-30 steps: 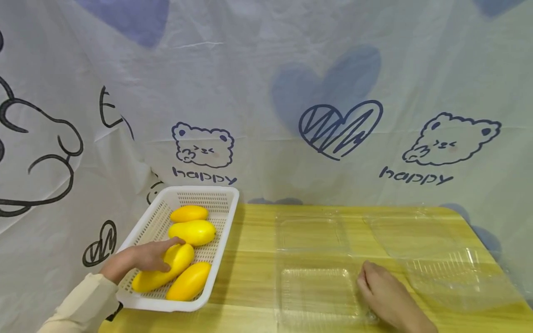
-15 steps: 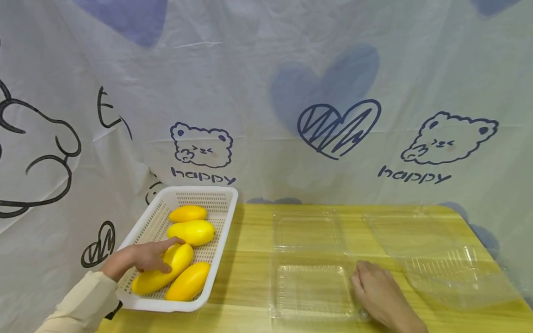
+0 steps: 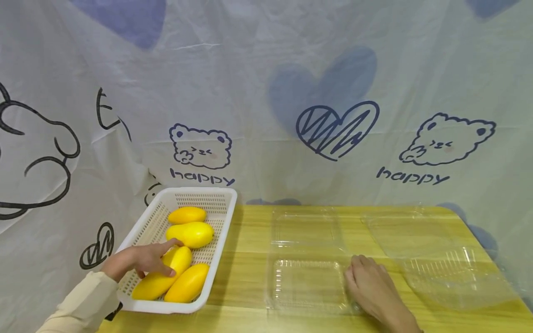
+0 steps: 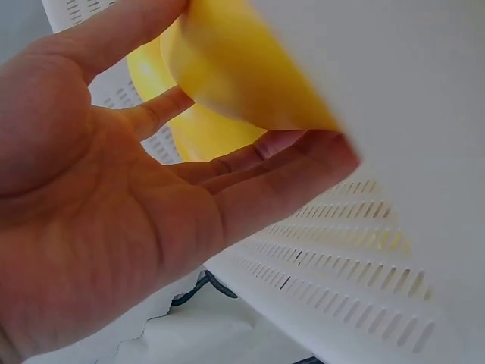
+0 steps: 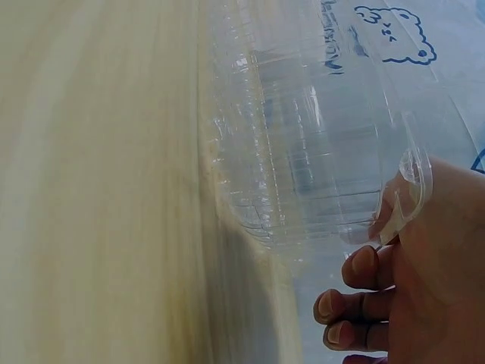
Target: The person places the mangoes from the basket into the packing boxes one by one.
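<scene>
My left hand (image 3: 145, 261) is inside the white slotted basket (image 3: 222, 231), its thumb and fingers spread round a yellow mango (image 3: 156, 283). In the left wrist view the fingers (image 4: 280, 178) lie along the mango's (image 4: 235, 68) side, close by the basket wall. My right hand (image 3: 372, 284) pinches the right rim of a clear plastic clamshell container (image 3: 306, 289), which stands unfolded on the wooden table. From the right wrist the thumb and forefinger show at the container's (image 5: 303, 152) rim corner, with the other fingers (image 5: 352, 307) curled below it.
Several more mangoes lie in the basket: one mango (image 3: 187, 283) beside the held one, another mango (image 3: 190, 234) beyond it. A second clear clamshell (image 3: 454, 273) sits unfolded at the table's right. A printed curtain (image 3: 266, 92) hangs behind the table (image 3: 241, 277).
My right hand has slid the clear container a little to the left and away from me. The left hand stays at the same mango, its fingers shifting only slightly.
</scene>
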{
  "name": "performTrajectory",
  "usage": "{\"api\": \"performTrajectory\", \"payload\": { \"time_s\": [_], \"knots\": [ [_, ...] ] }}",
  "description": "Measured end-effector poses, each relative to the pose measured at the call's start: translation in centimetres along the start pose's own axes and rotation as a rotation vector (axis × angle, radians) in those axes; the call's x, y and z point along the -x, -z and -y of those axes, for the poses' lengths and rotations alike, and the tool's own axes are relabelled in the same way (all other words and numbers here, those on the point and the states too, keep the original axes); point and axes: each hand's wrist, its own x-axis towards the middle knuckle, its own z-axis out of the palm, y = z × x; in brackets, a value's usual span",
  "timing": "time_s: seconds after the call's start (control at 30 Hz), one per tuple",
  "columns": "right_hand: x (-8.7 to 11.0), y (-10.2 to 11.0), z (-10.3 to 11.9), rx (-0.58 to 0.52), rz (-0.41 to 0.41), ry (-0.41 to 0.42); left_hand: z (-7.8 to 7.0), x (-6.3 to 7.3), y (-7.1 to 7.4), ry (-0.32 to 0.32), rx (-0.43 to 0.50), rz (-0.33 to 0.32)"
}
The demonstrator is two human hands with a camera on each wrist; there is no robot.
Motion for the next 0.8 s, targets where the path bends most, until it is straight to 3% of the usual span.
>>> {"api": "performTrajectory", "payload": {
  "time_s": [0.17, 0.23, 0.43, 0.5, 0.57, 0.7, 0.8],
  "knots": [
    [-0.7, -0.1, 0.4, -0.006, 0.02, -0.029, 0.1, -0.1, -0.2, 0.027, -0.001, 0.011],
    [-1.1, -0.2, 0.5, -0.018, 0.026, -0.036, 0.7, -0.8, -0.3, 0.038, -0.009, 0.017],
    [-1.7, -0.5, 0.7, -0.047, 0.049, -0.052, 5.6, -4.8, -0.8, 0.074, 0.021, 0.033],
    [-2.0, -0.5, 0.8, -0.05, 0.051, -0.053, 6.3, -5.4, -0.8, 0.078, 0.018, 0.027],
    [-2.2, -0.6, 0.8, -0.055, 0.048, -0.049, 5.8, -4.8, -0.8, 0.059, -0.017, 0.03],
    [-2.5, -0.6, 0.8, -0.067, 0.042, -0.047, 2.3, -2.0, -0.4, 0.039, -0.074, 0.019],
    [-2.5, -0.7, 0.7, -0.074, 0.048, -0.053, 0.4, -0.2, -0.1, 0.012, -0.063, -0.009]
  ]
}}
